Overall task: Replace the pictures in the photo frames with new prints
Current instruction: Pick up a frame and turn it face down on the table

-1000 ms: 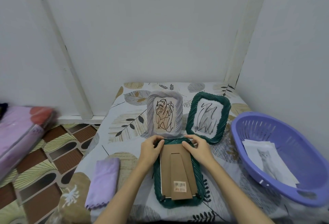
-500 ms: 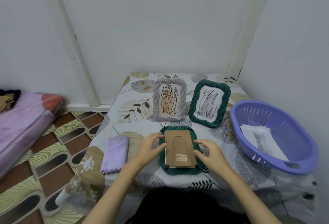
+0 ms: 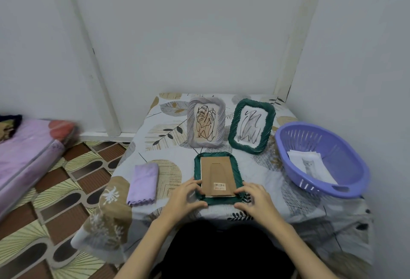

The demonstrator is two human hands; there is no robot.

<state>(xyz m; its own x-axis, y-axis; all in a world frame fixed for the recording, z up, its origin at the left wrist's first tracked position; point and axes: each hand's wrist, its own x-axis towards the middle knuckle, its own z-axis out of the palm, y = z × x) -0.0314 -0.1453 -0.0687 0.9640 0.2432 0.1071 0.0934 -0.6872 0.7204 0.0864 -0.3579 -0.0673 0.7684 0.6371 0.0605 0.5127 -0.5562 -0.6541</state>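
Observation:
A dark green frame [image 3: 235, 168] lies face down near the table's front edge, its brown cardboard back [image 3: 216, 174] with a barcode sticker facing up. My left hand [image 3: 185, 197] touches its near left corner, fingers on the rim. My right hand [image 3: 255, 199] rests at its near right corner, fingers spread. Behind it a grey frame [image 3: 205, 121] and a second green frame [image 3: 251, 124] stand upright, each showing a scribbled picture. New prints [image 3: 310, 165], one with a cat, lie in the purple basket [image 3: 346, 159] on the right.
A folded lilac cloth [image 3: 143, 182] lies left of the flat frame. The small table [image 3: 168, 137] has a leaf-patterned cover and stands in a wall corner. A pink mattress [image 3: 26, 152] sits on the patterned floor at left.
Both hands have slid from the far end of the face-down frame to its near corners. The camera has pulled back and now sees more floor and the table's front.

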